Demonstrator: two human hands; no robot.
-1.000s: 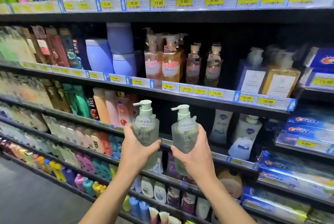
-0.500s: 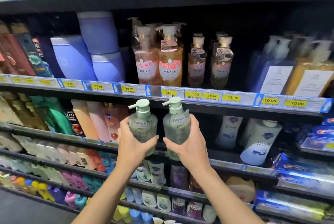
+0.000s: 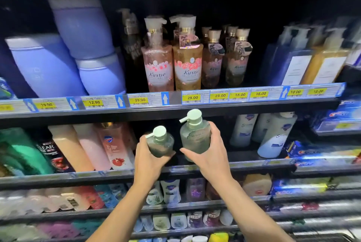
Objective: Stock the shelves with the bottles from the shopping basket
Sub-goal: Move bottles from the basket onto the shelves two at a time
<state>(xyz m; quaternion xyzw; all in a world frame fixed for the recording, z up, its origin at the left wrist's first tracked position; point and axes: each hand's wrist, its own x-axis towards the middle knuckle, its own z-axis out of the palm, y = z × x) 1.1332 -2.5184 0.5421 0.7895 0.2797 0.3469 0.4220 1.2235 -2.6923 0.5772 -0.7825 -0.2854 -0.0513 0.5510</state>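
Note:
My left hand [image 3: 149,160] grips a pale green pump bottle [image 3: 161,143], which tilts away from me into the dark gap of the middle shelf [image 3: 254,163]. A second pale green pump bottle [image 3: 195,140] is held upright by my right hand [image 3: 212,156], just right of the first and slightly higher. Both bottles sit in the gap between the pink and orange bottles [image 3: 115,146] on the left and the white bottles [image 3: 273,136] on the right. The shopping basket is out of view.
The shelf above [image 3: 175,105] carries Kustie pump bottles [image 3: 187,62], purple tubs [image 3: 82,30] and blue and amber pump bottles [image 3: 312,62] behind yellow price tags. Lower shelves [image 3: 175,208] hold small bottles. Toothpaste boxes [image 3: 322,152] lie at the right.
Both hands have pushed the two green bottles forward into the gap on the middle shelf. The left bottle now tilts away and sits lower. My view has come closer to the shelves.

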